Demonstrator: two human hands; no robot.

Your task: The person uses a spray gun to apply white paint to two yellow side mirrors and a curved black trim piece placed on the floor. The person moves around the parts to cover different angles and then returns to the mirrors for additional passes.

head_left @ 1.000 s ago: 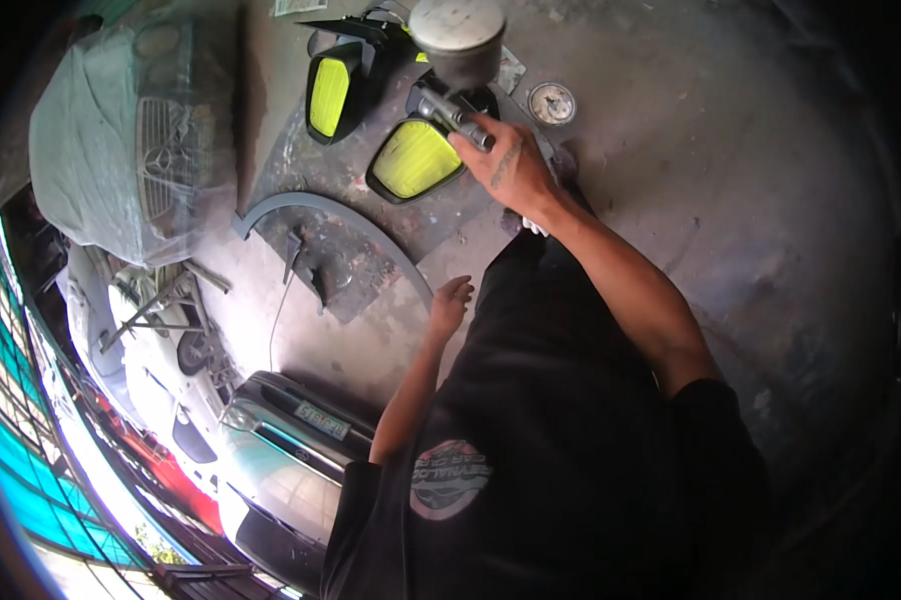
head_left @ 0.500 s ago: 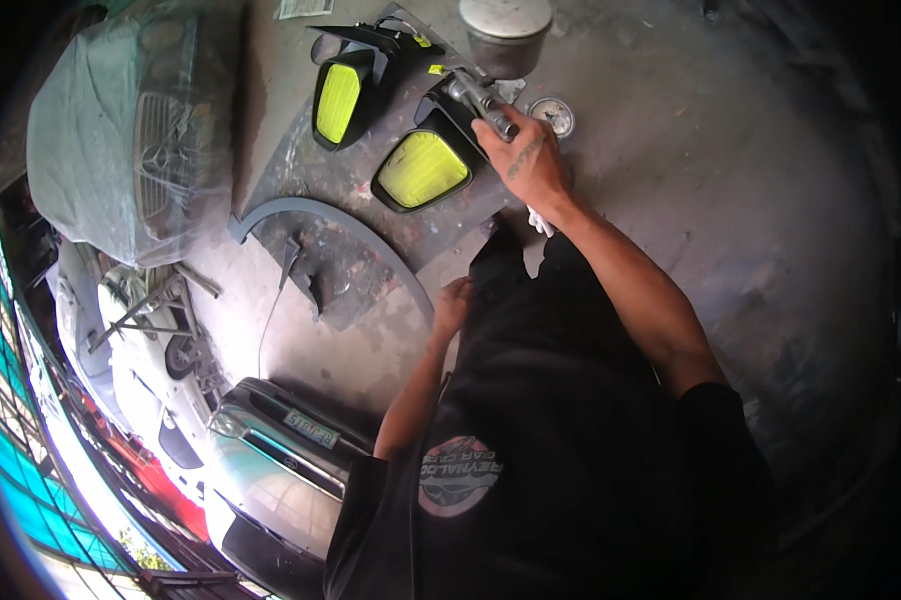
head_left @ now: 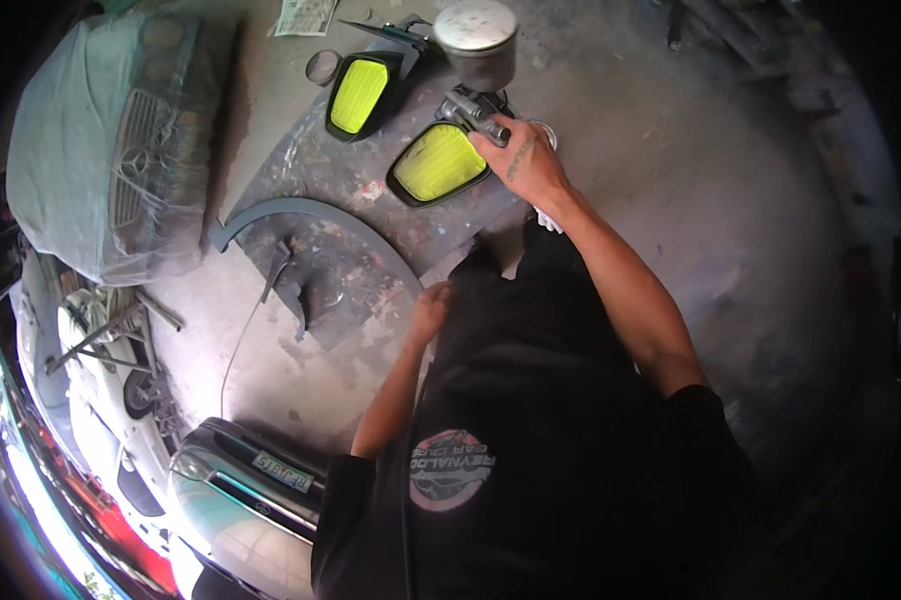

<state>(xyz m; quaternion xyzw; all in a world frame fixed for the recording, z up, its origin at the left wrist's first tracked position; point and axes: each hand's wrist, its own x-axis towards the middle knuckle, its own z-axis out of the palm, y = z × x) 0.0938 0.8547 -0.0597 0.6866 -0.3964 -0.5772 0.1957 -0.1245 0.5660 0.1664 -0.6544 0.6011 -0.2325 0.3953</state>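
Note:
My right hand (head_left: 526,160) is closed around a metal spray gun (head_left: 474,112). Its round grey cup (head_left: 483,68) with a pale lid sits above the body. The gun is over a dark car side mirror (head_left: 403,192) whose face carries yellow-green masking. Further left lies a second side mirror (head_left: 359,95), masked in the same colour. Down by my dark trousers hangs my left hand (head_left: 433,308), fingers curled; what they hold, if anything, is hidden. The end of a grey curved wheel-arch trim (head_left: 316,207) lies near it.
A paint-spotted sheet (head_left: 301,170) lies beneath the mirrors and trim. Dark bracket-like pieces (head_left: 289,290) rest inside the curve. At left is a plastic-covered car (head_left: 76,150); another car (head_left: 256,490) stands lower left. A newspaper sheet (head_left: 306,15) and a small round can (head_left: 323,67) lie farther off.
My right hand and the spray gun have shifted a little left over the nearer mirror, the gun's cup now higher left. The whole view has also shifted slightly. My left hand stays low.

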